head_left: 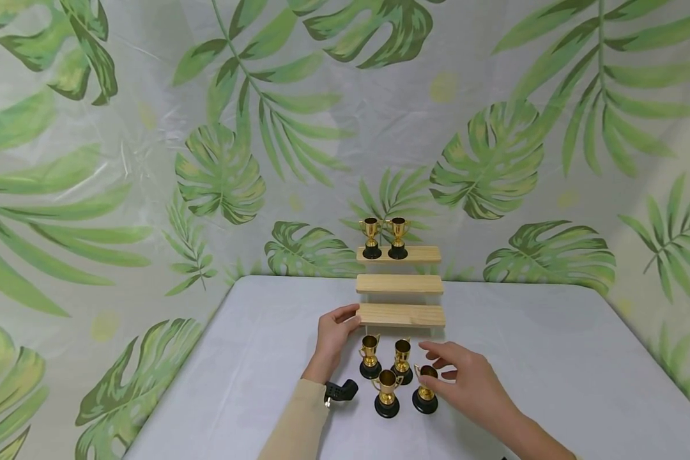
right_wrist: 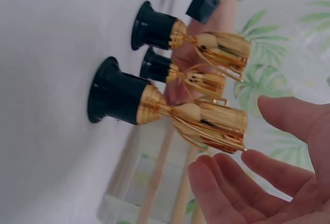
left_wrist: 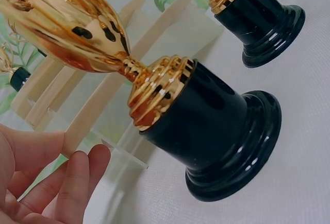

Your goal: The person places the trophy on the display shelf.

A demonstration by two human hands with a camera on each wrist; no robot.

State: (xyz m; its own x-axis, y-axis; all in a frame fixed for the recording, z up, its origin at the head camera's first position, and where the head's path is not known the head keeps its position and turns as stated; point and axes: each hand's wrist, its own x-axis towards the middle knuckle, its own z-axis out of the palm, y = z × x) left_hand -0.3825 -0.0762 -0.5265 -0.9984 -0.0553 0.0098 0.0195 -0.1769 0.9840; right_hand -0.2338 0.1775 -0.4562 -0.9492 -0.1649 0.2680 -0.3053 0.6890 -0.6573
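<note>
At the wooden display stand (head_left: 402, 315), my left hand (head_left: 329, 335) pinches the left end of the lowest shelf; the left wrist view shows thumb and fingertips on that board (left_wrist: 82, 126). My right hand (head_left: 474, 383) is spread beside a small gold trophy cup (head_left: 425, 397) with a black base. In the right wrist view, its thumb and fingers stand around the gold rim of the trophy cup (right_wrist: 154, 108), with no firm grip visible. Three more upright trophy cups stand close by: one front (head_left: 387, 390), one back left (head_left: 370, 358), one back right (head_left: 402, 363).
Two trophy cups stand on the left part of the top shelf (head_left: 425, 254). The middle shelf (head_left: 399, 284) lies below it. A white cloth (head_left: 540, 358) covers the table, and a leaf-print curtain (head_left: 345, 128) hangs behind. A black camera (head_left: 342, 390) sits on my left wrist.
</note>
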